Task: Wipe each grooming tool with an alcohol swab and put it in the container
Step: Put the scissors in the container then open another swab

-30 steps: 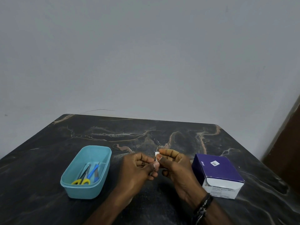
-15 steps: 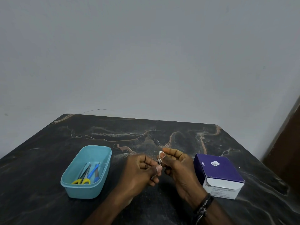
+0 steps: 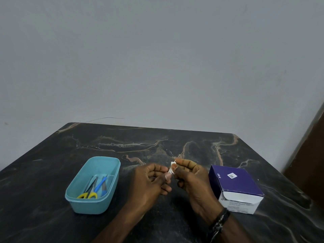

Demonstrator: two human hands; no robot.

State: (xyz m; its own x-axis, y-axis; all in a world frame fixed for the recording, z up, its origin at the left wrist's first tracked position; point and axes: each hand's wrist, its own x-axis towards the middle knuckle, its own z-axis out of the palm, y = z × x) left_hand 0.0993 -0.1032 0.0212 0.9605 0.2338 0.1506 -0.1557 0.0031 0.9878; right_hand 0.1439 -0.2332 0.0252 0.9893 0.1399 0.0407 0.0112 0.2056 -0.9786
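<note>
Both hands meet above the middle of the dark marble table (image 3: 52, 172). My right hand (image 3: 191, 178) pinches a small white alcohol swab (image 3: 172, 167) between thumb and fingers. My left hand (image 3: 150, 181) curls its fingers round a small tool that its fingers almost entirely hide, right against the swab. A light blue container (image 3: 112, 179) stands to the left and holds yellow-handled scissors (image 3: 88, 194), a blue-handled tool (image 3: 100, 184) and a slim metal tool.
A purple and white box of alcohol swabs (image 3: 235, 186) stands just right of my right hand. A black bracelet sits on my right wrist. The grey wall rises behind the table's far edge, and a brown panel stands at the far right.
The swab in my right hand has slid a little along the tool in my left hand. Both hands stay together in the same spot.
</note>
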